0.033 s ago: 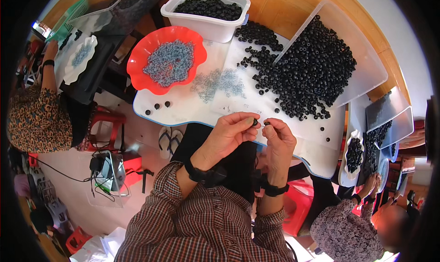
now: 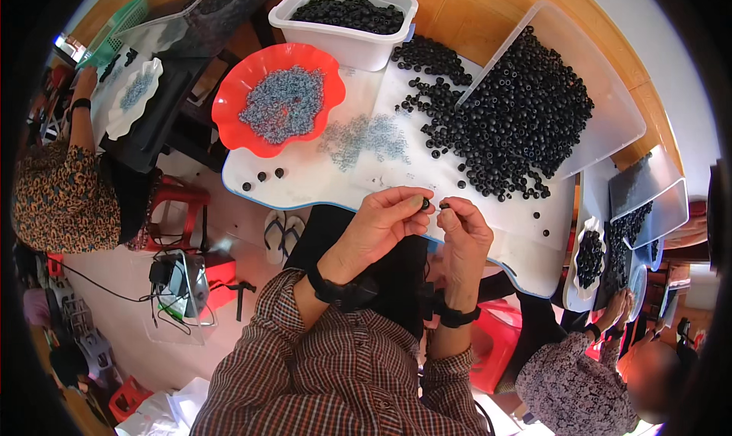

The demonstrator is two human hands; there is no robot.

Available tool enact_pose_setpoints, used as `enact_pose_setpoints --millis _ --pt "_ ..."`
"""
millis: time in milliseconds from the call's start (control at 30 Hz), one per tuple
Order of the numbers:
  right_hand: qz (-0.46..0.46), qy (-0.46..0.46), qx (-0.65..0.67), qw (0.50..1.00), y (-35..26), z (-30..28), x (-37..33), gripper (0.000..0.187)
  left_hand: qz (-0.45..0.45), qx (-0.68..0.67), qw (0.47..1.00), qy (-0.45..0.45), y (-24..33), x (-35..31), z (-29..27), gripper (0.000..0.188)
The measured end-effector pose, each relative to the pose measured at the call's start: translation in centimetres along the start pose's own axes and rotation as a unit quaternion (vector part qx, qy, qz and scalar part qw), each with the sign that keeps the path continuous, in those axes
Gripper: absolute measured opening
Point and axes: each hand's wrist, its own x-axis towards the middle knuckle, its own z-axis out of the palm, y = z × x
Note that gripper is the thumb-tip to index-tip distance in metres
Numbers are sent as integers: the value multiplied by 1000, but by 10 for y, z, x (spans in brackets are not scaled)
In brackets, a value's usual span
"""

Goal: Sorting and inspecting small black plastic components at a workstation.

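Right of the red bowl (image 2: pixel 226 104) and on its near side, both hands are up in front of the worktop's (image 2: pixel 297 190) edge, busy with tiny stuff. Left hand (image 2: pixel 394 211) has a black bead (image 2: pixel 425 204) pinched between thumb and index finger, right out at the tips, so a good part of it pokes out toward the other hand. Right hand (image 2: pixel 463 226) is also pinching, thumb against index finger, on a dark bit (image 2: pixel 444 206) that's mostly covered by the fingertips, so I honestly can't tell what it is. Bead and bit sit close to each other, with a small gap between, not touching.

As for what's different from the earlier frame: pretty much nothing, lol. Same pinch on both sides, same small gap, and the whole view has only slid over a hair. Loose beads around the bowl look to be exactly where they were.

Going by the bowl again: it's got a heap of clear bits (image 2: pixel 282 104) in it, with more clear bits scattered just to its right. Three loose beads (image 2: pixel 261 177) lie just off its near side. White tub (image 2: pixel 335 49) stands behind it and a little to the right. Well off to its right, a big black heap (image 2: pixel 511 123) spills from a see-through bin (image 2: pixel 614 123) tipped on its side.
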Motion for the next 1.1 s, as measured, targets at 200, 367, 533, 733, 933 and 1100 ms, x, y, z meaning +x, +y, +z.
enact_pose_setpoints --millis 200,367,533,733,933,1100 --pt "-45 -7 -31 998 5 10 -5 15 16 6 1000 11 0 -4 1 26" --pt "-78 -18 -54 995 8 16 -5 16 27 12 999 15 -2 -4 1 26" --pt "-85 -28 -43 995 11 18 -5 18 39 19 999 24 -3 -4 -2 26" --pt "-82 -13 -42 996 12 23 -6 17 34 8 999 31 -1 -3 -1 25" --pt "-91 -7 -56 994 15 26 -6 17 37 3 999 29 -1 -3 -3 24" --pt "-87 0 -63 994 15 28 -7 17 37 10 999 32 -3 -3 -5 24"
